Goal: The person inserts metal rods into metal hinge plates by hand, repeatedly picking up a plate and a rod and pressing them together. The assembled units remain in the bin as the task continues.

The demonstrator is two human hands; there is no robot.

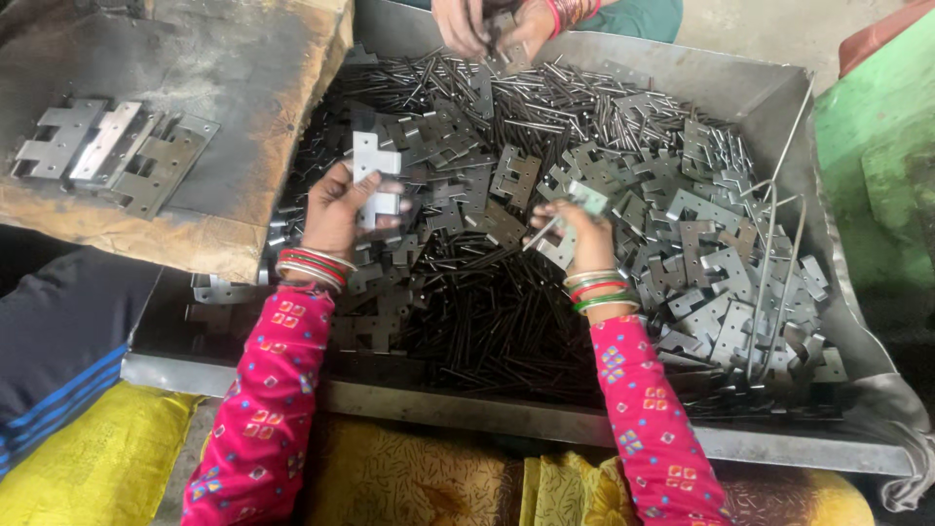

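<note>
My left hand (338,206) holds a grey metal hinge leaf (374,181) upright above a big metal tray (506,419). My right hand (582,237) grips another hinge leaf (562,248) together with a thin pin, with a further leaf by its fingertips. Both hands hover over a deep heap of loose hinge leaves (701,244) and dark steel pins (487,312) that fills the tray. Pink patterned sleeves and several bangles cover my wrists.
At the tray's far edge another person's hands (487,24) work on a hinge. Several finished hinges (112,151) lie on a worn wooden board (234,88) at the left. Bent wire rods (779,253) stand in the heap at the right. Yellow cloth lies below.
</note>
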